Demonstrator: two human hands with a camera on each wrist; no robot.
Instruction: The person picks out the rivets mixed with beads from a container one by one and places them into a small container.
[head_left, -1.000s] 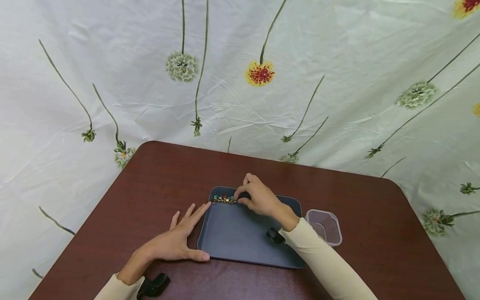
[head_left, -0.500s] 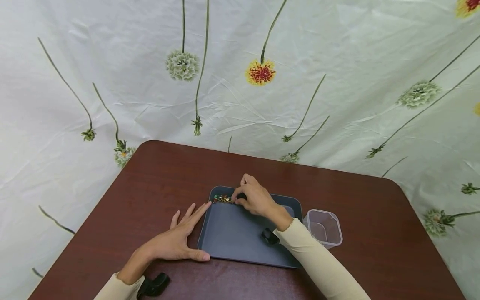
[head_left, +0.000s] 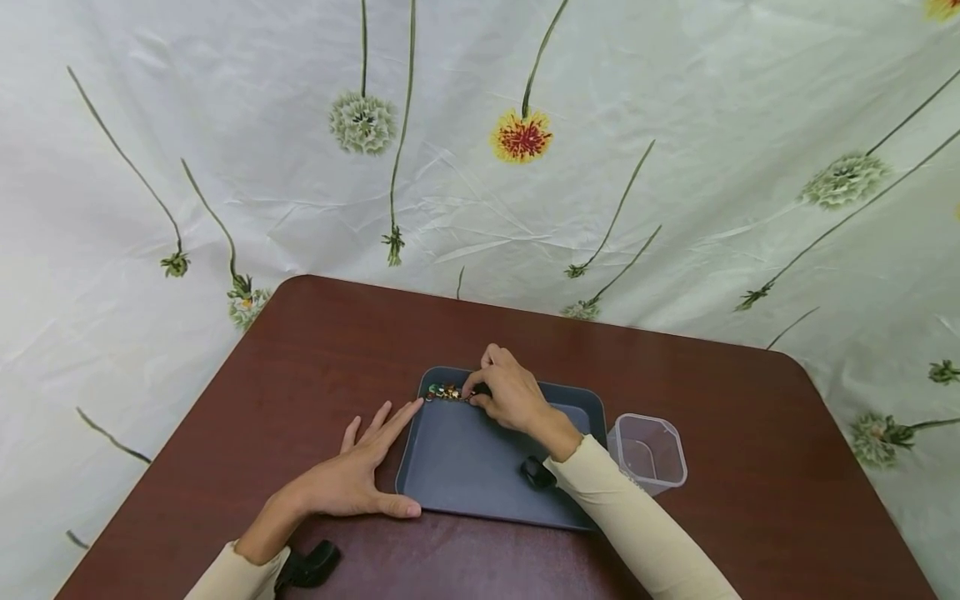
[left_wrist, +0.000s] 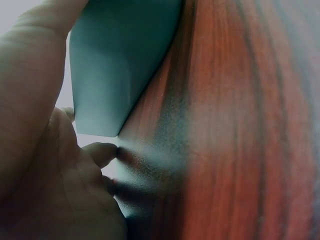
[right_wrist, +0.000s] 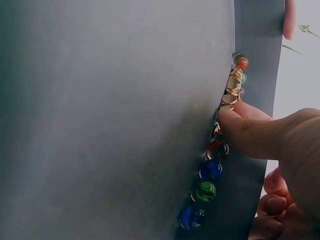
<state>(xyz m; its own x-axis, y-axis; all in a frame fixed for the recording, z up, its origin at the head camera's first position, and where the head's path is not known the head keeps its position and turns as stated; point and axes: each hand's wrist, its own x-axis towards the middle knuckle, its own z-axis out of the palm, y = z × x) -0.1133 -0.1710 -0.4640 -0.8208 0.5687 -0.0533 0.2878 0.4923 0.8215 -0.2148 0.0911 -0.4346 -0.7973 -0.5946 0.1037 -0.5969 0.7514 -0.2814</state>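
A dark grey tray (head_left: pixel 480 479) lies on the table. Along its far inner edge, several glass marbles (right_wrist: pixel 204 191) sit in a row with a shiny gold-coloured chain (right_wrist: pixel 233 84) of linked pieces among them. My right hand (head_left: pixel 513 396) reaches over the tray, its thumb and index finger pinching part of the chain in the right wrist view. The other right fingers curl beyond the rim. Spread out beside the tray's left side, my left hand (head_left: pixel 352 479) touches the rim with its fingertips, and its thumb lies by the near left corner.
Close to the right side of the tray stands a clear plastic container (head_left: pixel 648 454), partly behind the right sleeve (head_left: pixel 637 525). The brown wooden table (head_left: pixel 337 350) stretches around them. A flower-printed cloth (head_left: pixel 450 167) hangs behind the table.
My right hand has shifted slightly left along the row, and its thumb and index finger stay close together. The left hand holds its place. The head view has tilted a little.
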